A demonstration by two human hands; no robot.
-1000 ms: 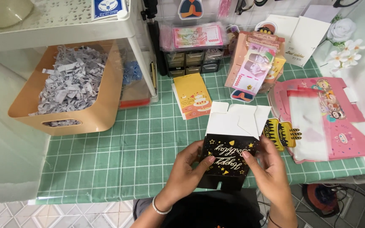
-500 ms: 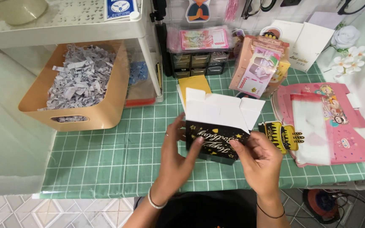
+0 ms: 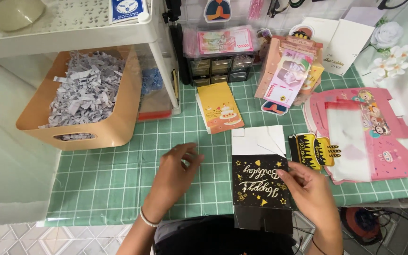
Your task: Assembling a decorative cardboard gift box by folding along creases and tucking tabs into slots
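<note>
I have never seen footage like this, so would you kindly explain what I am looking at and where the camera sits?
There is no machine here: a person wears a camera on the head, looking down at their own two bare hands over a green grid mat. The right hand pinches the edge of a flat black gift box with gold lettering and white flaps. The left hand hovers open beside it, holding nothing. Around them lie an orange card, pink boxes, a black-and-gold cake topper and a tan bin of shredded paper.

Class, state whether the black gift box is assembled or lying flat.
Flat: the black gift box lies unfolded on the green mat, white flaps spread, right hand touching it.
</note>
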